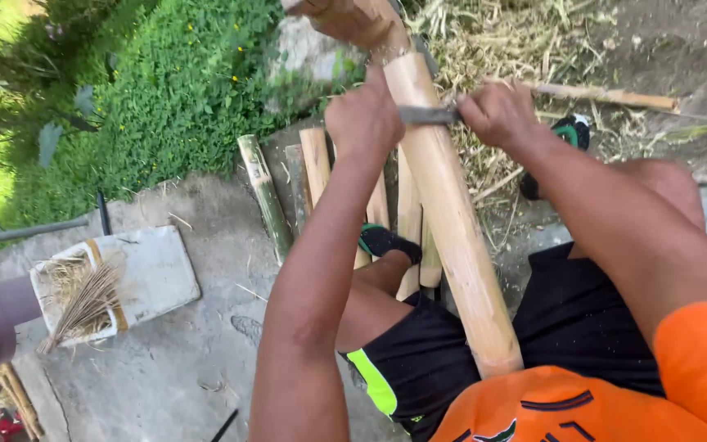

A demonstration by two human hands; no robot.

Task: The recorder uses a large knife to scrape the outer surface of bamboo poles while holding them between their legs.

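Across the lap, a pale bamboo pole point(452, 221) is leaning up and away, its lower end braced near the waist so it is staying steady. Both the left hand point(363, 119) and right hand point(499, 113) are curling their fingers tightly around the ends of a blade point(427, 115) lying crosswise against it. Split bamboo pieces point(317, 164) are lying on the concrete ground point(182, 360).

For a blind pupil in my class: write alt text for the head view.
Both hands, left hand and right hand, hold a metal blade across a pale bamboo pole leaning between the person's knees; split bamboo pieces lie on concrete beside grass.
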